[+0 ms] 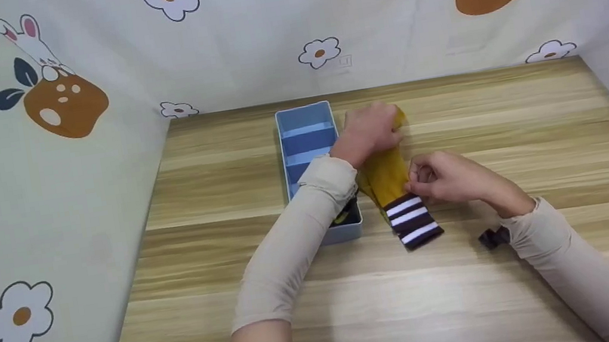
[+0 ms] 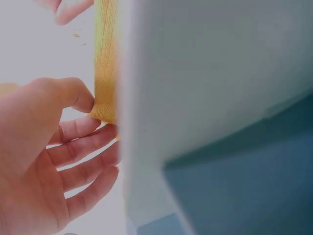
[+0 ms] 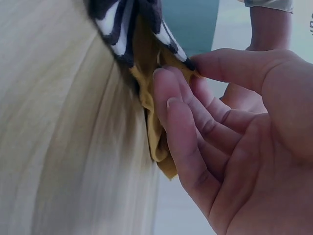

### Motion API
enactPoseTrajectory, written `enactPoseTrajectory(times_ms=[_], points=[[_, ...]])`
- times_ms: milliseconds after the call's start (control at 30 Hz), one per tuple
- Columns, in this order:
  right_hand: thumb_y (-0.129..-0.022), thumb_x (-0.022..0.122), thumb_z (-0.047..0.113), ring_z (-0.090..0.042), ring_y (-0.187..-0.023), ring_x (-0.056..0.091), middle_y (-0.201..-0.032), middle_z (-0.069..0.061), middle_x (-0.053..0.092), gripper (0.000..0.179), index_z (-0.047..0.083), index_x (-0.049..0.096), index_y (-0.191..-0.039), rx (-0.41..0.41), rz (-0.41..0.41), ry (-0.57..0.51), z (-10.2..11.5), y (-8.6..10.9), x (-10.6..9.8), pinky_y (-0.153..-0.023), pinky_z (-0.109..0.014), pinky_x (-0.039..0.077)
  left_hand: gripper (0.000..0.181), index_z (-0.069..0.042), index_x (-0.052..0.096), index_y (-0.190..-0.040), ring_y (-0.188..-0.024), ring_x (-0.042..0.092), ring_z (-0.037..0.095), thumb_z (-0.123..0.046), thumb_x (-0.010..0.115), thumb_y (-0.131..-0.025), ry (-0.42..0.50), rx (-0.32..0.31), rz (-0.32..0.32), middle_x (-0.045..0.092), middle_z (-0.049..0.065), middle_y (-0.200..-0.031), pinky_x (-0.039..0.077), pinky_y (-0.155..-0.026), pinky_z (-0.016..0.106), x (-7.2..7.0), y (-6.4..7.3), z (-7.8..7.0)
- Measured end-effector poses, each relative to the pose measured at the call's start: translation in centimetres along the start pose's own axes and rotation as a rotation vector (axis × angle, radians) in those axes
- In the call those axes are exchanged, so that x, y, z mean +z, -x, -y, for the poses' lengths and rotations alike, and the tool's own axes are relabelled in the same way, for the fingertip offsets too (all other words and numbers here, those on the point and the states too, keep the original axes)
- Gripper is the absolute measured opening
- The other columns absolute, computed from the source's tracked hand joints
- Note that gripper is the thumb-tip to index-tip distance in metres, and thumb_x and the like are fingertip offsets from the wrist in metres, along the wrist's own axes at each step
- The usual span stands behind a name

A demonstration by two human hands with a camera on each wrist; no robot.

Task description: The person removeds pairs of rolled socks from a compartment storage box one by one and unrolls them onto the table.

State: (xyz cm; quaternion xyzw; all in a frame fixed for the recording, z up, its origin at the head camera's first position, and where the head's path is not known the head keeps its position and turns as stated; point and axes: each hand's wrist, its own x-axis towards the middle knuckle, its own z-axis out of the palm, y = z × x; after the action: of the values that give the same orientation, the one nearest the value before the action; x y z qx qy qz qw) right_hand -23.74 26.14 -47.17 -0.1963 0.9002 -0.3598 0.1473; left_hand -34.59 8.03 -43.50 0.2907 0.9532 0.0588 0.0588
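Observation:
A mustard-yellow sock point(image 1: 387, 177) with a dark brown and white striped cuff point(image 1: 413, 220) stretches over the table beside the box. My left hand point(image 1: 368, 127) holds its far yellow end; in the left wrist view, thumb and index finger pinch the fabric while the other fingers spread loosely. Lower down, my right hand point(image 1: 450, 176) pinches the sock's edge just above the stripes. The right wrist view shows that thumb point(image 3: 225, 68) and fingers on the yellow cloth, with the cuff partly parted into two layers.
Left of the sock stands a blue box point(image 1: 303, 115) split into compartments, partly covered by my left forearm. Something dark with a yellow mark point(image 1: 347, 213) lies in its nearest compartment. A small black object point(image 1: 494, 237) shows by my right wrist. Patterned cloth walls point(image 1: 384, 56) border the wooden table point(image 1: 215, 257).

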Motion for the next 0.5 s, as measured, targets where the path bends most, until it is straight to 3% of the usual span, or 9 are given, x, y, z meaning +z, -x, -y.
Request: enactPoseTrajectory(times_ms=[333, 500], points=[[-0.102, 0.074, 0.013, -0.015, -0.069, 0.068, -0.085, -0.012, 0.076, 0.018, 0.0, 0.062, -0.105, 0.049, 0.044, -0.135, -0.9, 1.2, -1.7, -0.059, -0.026, 0.056, 0.024, -0.016, 0.065, -0.112, -0.074, 0.056, 0.014, -0.039, 0.062, -0.106, 0.006, -0.009, 0.017, 0.052, -0.002, -0.085, 0.043, -0.061, 0.029, -0.4, -0.3, -0.3], [-0.101, 0.074, 0.009, -0.013, -0.07, 0.069, -0.085, -0.014, 0.076, 0.017, -0.001, 0.062, -0.105, 0.077, 0.054, -0.163, -2.2, 1.8, -2.6, -0.06, -0.027, 0.058, 0.015, -0.017, 0.063, -0.103, -0.073, 0.058, 0.016, -0.031, 0.06, -0.107, 0.116, -0.007, 0.021, 0.052, -0.002, -0.08, 0.043, -0.063, 0.028, -0.3, -0.2, -0.3]])
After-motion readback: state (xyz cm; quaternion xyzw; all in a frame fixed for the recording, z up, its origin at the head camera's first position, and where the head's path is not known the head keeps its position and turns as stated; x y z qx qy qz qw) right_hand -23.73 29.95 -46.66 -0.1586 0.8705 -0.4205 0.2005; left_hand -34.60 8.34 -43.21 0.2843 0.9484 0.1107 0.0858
